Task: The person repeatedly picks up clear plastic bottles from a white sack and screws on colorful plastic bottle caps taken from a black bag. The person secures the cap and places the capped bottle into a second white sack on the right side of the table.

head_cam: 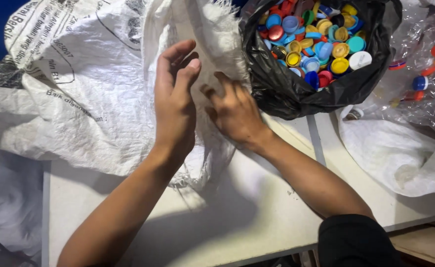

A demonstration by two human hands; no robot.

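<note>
My left hand (174,101) rests flat against a large white woven sack (94,84), fingers straight and together, holding nothing. My right hand (235,111) lies just to its right, fingers spread and pressing on the frayed edge of the same sack. Whether the right fingers pinch the fabric is hard to tell. Beside the right hand stands a black plastic bag (282,89), open at the top and filled with several coloured bottle caps (316,42): blue, yellow, red, green and white.
A white table (217,217) bears everything. At the right lies a clear plastic bag (425,74) holding crushed bottles with caps, over another white sack (400,153). The table's front edge runs along the bottom right.
</note>
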